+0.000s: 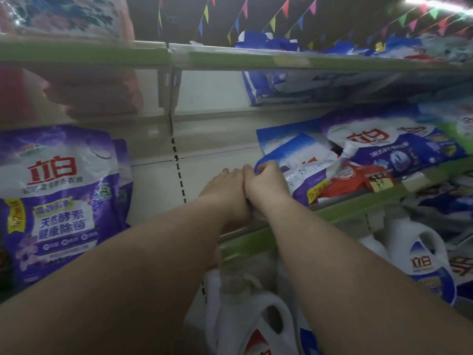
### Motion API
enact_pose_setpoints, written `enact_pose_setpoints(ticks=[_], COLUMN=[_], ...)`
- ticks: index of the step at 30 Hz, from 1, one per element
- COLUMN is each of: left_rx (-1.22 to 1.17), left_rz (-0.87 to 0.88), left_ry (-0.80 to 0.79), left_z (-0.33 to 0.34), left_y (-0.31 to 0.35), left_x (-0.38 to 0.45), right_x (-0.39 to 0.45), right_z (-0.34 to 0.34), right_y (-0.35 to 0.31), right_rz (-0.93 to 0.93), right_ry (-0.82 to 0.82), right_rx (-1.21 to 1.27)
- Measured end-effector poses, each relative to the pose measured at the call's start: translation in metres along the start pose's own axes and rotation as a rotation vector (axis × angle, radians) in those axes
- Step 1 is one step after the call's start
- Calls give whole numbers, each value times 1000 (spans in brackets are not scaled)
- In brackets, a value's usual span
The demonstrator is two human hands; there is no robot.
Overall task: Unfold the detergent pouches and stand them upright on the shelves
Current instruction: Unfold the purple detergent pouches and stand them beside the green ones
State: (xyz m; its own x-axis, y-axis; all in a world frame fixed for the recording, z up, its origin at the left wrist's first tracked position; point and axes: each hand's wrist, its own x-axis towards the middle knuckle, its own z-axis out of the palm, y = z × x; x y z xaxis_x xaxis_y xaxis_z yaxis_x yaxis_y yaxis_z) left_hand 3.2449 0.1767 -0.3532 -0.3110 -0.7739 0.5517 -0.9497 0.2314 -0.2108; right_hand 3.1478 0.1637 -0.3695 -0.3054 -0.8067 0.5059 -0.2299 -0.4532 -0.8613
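Right hand (266, 183) pinching the blue top edge of a folded pouch (304, 172) at the left end of the slumped pile on the middle shelf (340, 213). Left hand (225, 187) pressed alongside, grip not discernible. Likely risk: tugging could drag the neighbouring pouches (378, 149) over the near edge.

At nine o'clock I see a purple pouch (61, 201) standing upright on the shelf (340, 213). At three o'clock, blue, purple and red pouches (384, 149) lie slumped in a heap; the blue-white one (294, 152) lies at its left edge.

White jugs (419, 254) below; coloured bunting (272, 20) overhead.
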Motion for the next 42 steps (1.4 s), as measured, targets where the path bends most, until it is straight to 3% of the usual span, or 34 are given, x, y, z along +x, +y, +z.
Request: enact_pose_setpoints(ticks=[3, 8, 21, 32, 42], left_rx=[26, 73, -4, -438, -656], left_rz=[17, -96, -118, -172, -352], left_ry=[-69, -238, -176, -48, 301], left_z=[2, 12, 5, 2, 20], left_y=[6, 10, -8, -33, -65], left_x=[9, 9, 19, 16, 8], right_x=[5, 8, -6, -8, -2], right_z=[-2, -1, 6, 10, 17], right_y=[2, 6, -7, -7, -2], right_rz=[83, 148, 176, 184, 114], right_ry=[18, -44, -44, -82, -115], right_rx=[58, -84, -56, -183, -373])
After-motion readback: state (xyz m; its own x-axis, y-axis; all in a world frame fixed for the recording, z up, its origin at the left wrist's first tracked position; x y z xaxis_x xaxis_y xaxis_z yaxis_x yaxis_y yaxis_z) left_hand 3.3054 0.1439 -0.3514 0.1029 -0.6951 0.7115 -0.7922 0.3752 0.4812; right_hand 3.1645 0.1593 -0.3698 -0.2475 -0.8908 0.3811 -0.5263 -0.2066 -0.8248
